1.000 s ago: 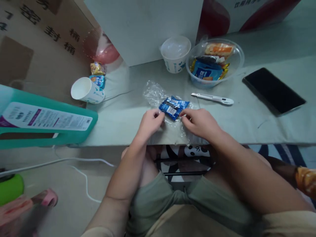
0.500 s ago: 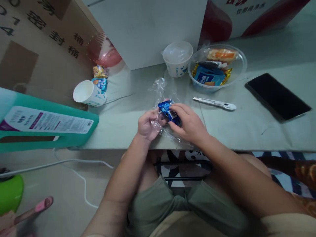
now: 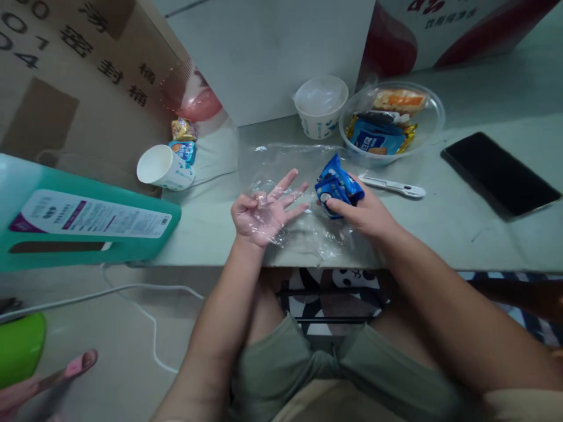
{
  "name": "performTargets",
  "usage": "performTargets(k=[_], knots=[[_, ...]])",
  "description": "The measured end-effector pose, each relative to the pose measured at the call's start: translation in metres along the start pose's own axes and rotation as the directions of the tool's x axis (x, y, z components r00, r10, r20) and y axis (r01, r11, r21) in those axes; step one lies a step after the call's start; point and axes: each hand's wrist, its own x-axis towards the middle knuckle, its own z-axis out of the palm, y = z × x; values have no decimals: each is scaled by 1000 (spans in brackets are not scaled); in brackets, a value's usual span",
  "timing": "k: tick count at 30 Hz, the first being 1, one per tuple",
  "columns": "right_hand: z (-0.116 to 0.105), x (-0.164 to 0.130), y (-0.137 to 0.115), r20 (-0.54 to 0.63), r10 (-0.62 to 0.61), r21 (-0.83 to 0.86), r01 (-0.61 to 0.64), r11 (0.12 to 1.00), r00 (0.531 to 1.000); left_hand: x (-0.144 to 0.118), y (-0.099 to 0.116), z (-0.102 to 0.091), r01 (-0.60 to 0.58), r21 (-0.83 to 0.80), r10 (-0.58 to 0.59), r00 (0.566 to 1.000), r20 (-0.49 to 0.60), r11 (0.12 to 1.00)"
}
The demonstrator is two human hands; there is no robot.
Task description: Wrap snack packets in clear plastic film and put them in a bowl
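Note:
My right hand (image 3: 367,214) grips a small blue snack packet (image 3: 336,184) just above the pale green table (image 3: 440,228). My left hand (image 3: 264,211) is spread out inside a clear plastic bag (image 3: 303,234), thumb and forefinger pinching the film, the other fingers apart. The bag lies stretched across the table's near edge between both hands. The packet is outside the bag, right beside its right side.
A clear bowl (image 3: 433,111) with several snack packets and a lidded paper cup (image 3: 320,105) stand at the back. A white box cutter (image 3: 393,186), a black phone (image 3: 501,174), a tipped paper cup (image 3: 162,168) and a teal bottle (image 3: 88,217) lie around.
My right hand has lifted the blue packet up and to the right, off the bag. My left hand has opened wide inside the plastic, which is now pulled out flat.

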Motion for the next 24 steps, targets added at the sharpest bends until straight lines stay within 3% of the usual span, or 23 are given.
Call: performTargets(k=[3,5,9,12,14,16,18,19,22,24], knots=[[-5,-4,-1,-104,124,56,-119,991,987,1,5,-10,-45,-45,44,999,-31,998],[-10,-7,-2,-99,117,20,-116,993,988,2,6,-17,-86,-88,80,994,-69,992],[-19,-18,-9,-143,-84,-219,51,974,986,4,8,-30,-181,-136,150,966,-208,974],[-24,-23,-20,-247,-225,-323,139,936,942,6,9,-37,-210,-117,173,948,-267,971],[-29,-22,-31,-363,-368,-346,242,906,856,6,9,-40,-210,-112,174,948,-265,971],[-37,-16,-43,-452,-528,-416,354,838,719,7,9,-40,-202,-84,177,953,-245,976],[-49,-6,-53,-426,-667,-572,389,722,611,8,9,-36,-194,-23,184,957,-225,981],[-55,0,-56,-371,-719,-665,372,648,588,9,9,-34,-188,10,186,958,-218,982],[-73,18,-57,-206,-754,-825,303,476,624,12,8,-27,-164,55,173,959,-226,985],[-80,28,-52,-157,-674,-827,277,490,721,14,7,-24,-151,51,159,957,-244,987]])
